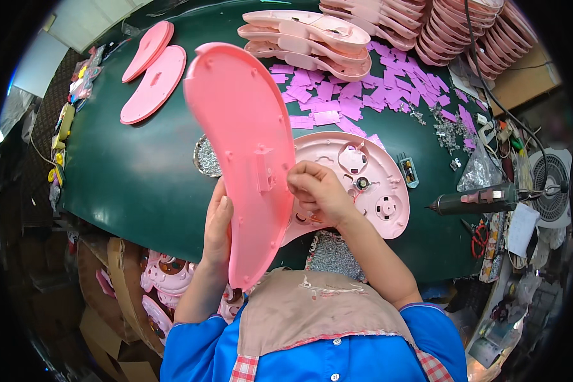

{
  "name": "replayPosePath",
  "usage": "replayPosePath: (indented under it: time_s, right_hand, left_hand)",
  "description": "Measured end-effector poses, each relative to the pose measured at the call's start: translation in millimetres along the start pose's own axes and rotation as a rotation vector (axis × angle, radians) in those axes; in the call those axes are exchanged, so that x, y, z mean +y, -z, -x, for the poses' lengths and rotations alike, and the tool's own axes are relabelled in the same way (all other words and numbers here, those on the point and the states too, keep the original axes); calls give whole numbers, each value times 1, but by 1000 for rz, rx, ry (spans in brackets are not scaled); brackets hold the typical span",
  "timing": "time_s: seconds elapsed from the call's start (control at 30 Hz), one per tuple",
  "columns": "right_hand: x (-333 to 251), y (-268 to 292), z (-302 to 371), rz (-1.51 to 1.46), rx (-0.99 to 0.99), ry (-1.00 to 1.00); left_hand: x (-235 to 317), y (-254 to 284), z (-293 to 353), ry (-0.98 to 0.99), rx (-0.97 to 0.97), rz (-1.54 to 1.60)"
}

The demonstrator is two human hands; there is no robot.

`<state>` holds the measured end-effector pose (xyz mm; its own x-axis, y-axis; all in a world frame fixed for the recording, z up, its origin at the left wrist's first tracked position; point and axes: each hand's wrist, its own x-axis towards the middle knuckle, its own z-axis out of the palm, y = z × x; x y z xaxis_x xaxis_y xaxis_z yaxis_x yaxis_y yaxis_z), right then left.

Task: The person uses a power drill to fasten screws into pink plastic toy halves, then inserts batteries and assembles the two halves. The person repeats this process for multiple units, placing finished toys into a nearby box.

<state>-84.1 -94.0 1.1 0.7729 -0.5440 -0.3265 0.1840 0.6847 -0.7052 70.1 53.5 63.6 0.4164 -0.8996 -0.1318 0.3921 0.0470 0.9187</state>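
Observation:
My left hand (218, 224) grips the edge of a curved pink plastic shell half (245, 121), held upright on a tilt above the table. A small raised box-like compartment shows on its inner face. At the other edge, near that compartment, my right hand (323, 192) is closed with fingers curled; whatever they hold is hidden. Behind the right hand a second pink housing (388, 169) lies open side up, with a round metal-and-black part (361, 183) and wires in it. The raised shell covers part of this housing.
Pink shells (153, 83) lie at the far left; stacked housings (305, 41) stand at the back beside scattered purple plates (356, 95). Small metal parts (449, 130) lie at the right. A power screwdriver (474, 199) hangs near red-handled pliers (479, 239). A round dish (205, 156) sits left of the shell.

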Motion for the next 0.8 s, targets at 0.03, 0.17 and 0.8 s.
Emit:
replayPosePath:
  time_s: [0.03, 0.17, 0.8]
  right_hand:
    - [-1, -1, 6, 79, 22, -52]
    - [-2, -11, 7, 418, 124, 166]
    - [20, 13, 0, 367, -168, 453]
  left_hand:
    - [-2, -1, -1, 27, -35, 44]
    - [-2, -4, -5, 17, -74, 11]
    - [-5, 33, -21, 0, -321, -302]
